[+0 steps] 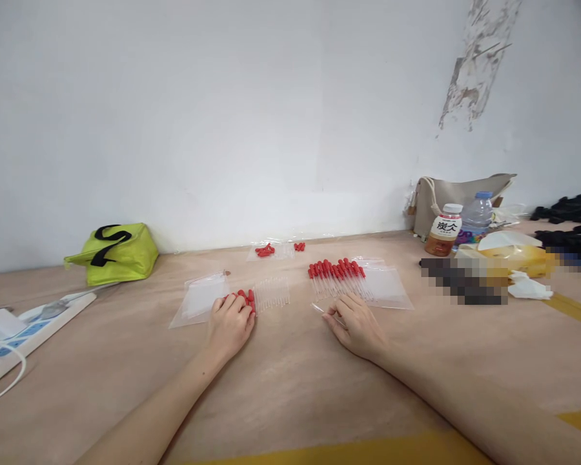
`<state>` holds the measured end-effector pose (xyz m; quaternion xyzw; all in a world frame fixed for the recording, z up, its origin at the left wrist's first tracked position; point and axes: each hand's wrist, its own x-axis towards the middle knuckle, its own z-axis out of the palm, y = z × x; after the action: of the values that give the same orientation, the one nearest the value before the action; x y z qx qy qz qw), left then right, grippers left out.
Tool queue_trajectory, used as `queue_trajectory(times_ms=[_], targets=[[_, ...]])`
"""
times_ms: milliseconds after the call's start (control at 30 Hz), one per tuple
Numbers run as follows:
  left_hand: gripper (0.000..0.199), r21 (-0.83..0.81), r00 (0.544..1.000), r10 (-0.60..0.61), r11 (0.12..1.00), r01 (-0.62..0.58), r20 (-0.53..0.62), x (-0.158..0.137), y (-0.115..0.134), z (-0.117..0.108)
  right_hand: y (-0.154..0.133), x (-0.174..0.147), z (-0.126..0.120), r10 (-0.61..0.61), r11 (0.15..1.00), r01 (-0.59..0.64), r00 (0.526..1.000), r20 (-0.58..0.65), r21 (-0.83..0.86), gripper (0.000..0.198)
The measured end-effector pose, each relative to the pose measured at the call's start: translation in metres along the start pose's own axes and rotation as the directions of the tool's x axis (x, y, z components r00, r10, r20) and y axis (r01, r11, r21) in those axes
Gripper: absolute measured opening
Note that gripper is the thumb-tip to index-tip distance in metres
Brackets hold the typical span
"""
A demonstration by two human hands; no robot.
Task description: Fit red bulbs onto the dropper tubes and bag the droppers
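My left hand [230, 326] rests on the table with its fingers curled down over a small pile of red rubber bulbs [246, 297]; the fingertips are partly hidden. Just right of it lies a row of clear glass tubes [272, 292]. My right hand [356, 325] pinches one thin clear glass tube [318, 309], its end pointing left. Beyond that hand, droppers with red bulbs [337, 271] lie side by side. Clear plastic bags [392, 287] lie beneath and beside them, and another clear bag [198, 298] is behind my left hand.
Near the wall lie more red bulbs [265, 250] and tubes on plastic. At left are a lime-green bag [121, 255] and a power strip [39, 326]. At right stand a brown drink bottle [444, 232], a water bottle [478, 216], a grey bag [426, 200] and a tissue pack [518, 258].
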<state>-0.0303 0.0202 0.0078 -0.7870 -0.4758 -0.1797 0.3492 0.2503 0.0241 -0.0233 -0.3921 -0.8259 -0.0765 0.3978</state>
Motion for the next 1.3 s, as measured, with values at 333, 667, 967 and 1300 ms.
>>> queue_trajectory(times_ms=[333, 667, 967, 1300], targets=[[0.017, -0.694, 0.993, 0.069, 0.72, 0.019, 0.099, -0.005, 0.041, -0.017, 0.005, -0.001, -0.001, 0.005, 0.996, -0.016, 0.993, 0.121, 0.088, 0.01], [0.017, -0.759, 0.958, -0.062, 0.597, 0.26, 0.279, 0.004, 0.052, -0.001, -0.005, 0.003, 0.008, -0.023, 0.991, 0.003, 0.989, 0.146, 0.133, 0.017], [0.011, -0.835, 0.948, -0.092, 0.453, 0.314, 0.306, 0.003, 0.056, -0.006, -0.024, 0.002, 0.001, -0.048, 0.959, 0.004, 0.988, 0.148, 0.284, 0.017], [0.013, -0.842, 0.952, -0.053, 0.454, 0.293, 0.302, 0.004, 0.06, -0.009, -0.022, 0.001, 0.005, -0.123, 0.971, 0.082, 0.977, 0.174, 0.224, 0.019]])
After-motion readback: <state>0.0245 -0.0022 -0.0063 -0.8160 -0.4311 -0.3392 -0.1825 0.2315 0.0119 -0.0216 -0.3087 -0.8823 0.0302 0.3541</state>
